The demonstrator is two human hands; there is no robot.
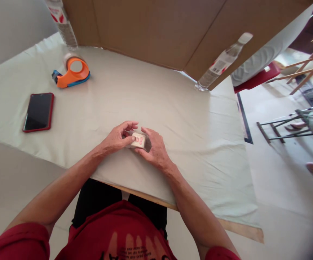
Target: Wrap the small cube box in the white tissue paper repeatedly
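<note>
A small whitish packet with red print (139,140) lies between my two hands near the front edge of the cloth-covered table (145,97). My left hand (120,136) curls at its left side, with the thumb resting on its top face. On the right side, my right hand (155,147) curves around the packet, thumb at its near edge and fingers arched beyond it. What lies under the packet is hidden.
An orange and blue tape dispenser (75,72) and a red-cased phone (39,112) lie at left. Water bottles (67,34) (221,65) stand before a cardboard panel (151,32). Folding stools (286,131) and parts of other people show at right.
</note>
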